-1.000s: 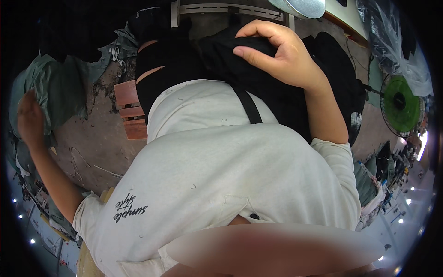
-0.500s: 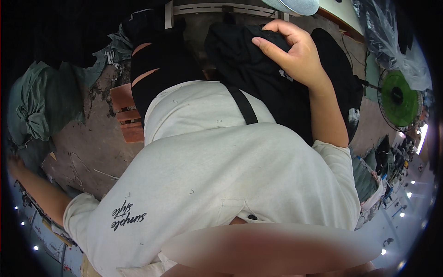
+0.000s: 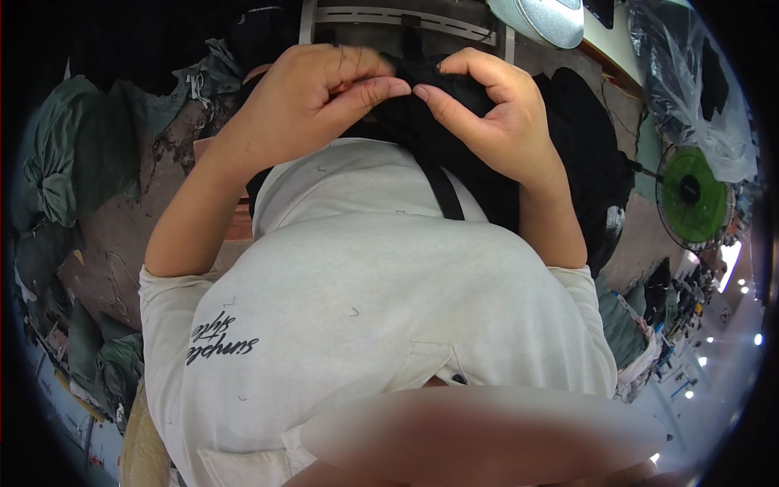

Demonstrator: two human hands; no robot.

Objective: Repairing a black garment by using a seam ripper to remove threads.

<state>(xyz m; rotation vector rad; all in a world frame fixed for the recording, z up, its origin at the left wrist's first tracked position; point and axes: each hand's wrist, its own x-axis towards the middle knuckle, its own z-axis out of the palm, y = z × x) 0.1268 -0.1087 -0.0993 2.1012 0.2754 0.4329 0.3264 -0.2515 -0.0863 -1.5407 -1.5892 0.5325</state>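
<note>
Black cloth (image 3: 475, 174) lies over my lap and rises between my hands. My right hand (image 3: 497, 105) grips a fold of it, thumb and index finger closed on the edge. My left hand (image 3: 324, 93) is beside it, its thumb close to my right thumb. The left fingers are bent and slightly blurred, pinched together at the same cloth edge. What lies exactly under the left fingertips is hidden.
A metal frame (image 3: 406, 15) and a round silver lamp-like part (image 3: 560, 23) are ahead. To the right are clear plastic sheeting (image 3: 706, 105) and a green fan (image 3: 688, 199). A tied green sack (image 3: 81, 154) stands left. Reddish wooden slats (image 3: 239, 223) show beside my lap.
My left hand has come from far out at the left side to the black cloth, next to my right hand. The right hand keeps its grip, shifted slightly.
</note>
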